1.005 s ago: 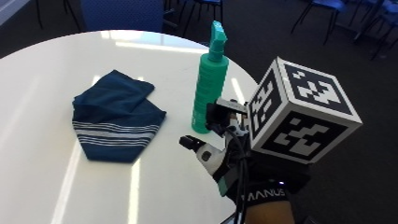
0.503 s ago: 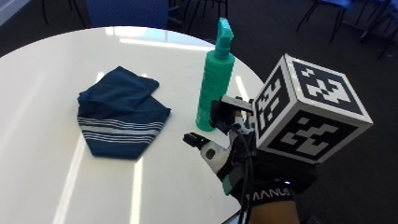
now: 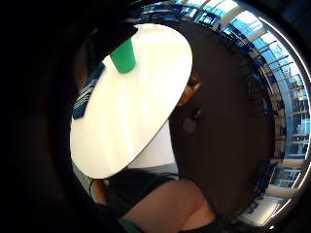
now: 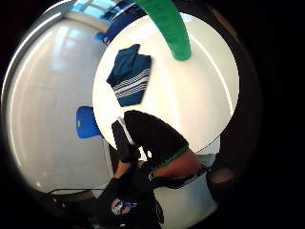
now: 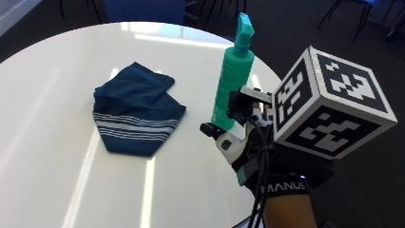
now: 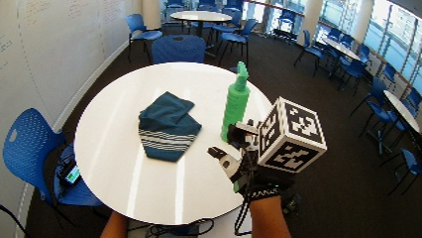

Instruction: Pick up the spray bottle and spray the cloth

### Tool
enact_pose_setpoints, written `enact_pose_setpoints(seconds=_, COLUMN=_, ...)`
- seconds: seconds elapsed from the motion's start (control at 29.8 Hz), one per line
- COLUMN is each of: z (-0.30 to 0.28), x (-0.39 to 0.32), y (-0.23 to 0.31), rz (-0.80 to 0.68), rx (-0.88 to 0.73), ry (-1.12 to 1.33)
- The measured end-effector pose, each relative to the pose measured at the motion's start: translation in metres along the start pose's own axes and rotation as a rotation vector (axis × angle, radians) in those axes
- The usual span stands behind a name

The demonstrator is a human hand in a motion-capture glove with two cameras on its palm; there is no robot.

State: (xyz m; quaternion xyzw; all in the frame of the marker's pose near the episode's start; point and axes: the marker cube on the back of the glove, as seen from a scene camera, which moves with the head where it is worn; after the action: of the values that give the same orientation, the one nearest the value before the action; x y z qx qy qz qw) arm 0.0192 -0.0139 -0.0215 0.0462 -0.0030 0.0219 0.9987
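One green spray bottle [image 5: 231, 83] stands upright just right of the folded blue cloth [image 5: 135, 109], nozzle facing away from the gloved right hand [image 5: 278, 164], whose grip I cannot tell.

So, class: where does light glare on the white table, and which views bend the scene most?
Outside view: bright streaks of glare run across the table, one right beside the cloth. Wide outside view: a streak also runs down the tabletop beside the cloth. Both palm views: heavy round distortion, so the spray bottle curves and the table bulges; its top is nearly washed out in the little finger side view.
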Motion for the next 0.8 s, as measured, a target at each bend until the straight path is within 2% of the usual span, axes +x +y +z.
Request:
enact_pose_setpoints(seconds=0.34, z=-0.003, x=-0.005, y=-0.031, rz=0.023, rx=0.094, ry=-0.105)
enact_pose_setpoints(seconds=0.5, z=-0.008, x=-0.007, y=-0.060, rz=0.054, rx=0.197, ry=-0.274)
enact_pose_setpoints(seconds=0.8, z=-0.002, x=-0.014, y=-0.110, rz=0.068, rx=0.241, ry=-0.582)
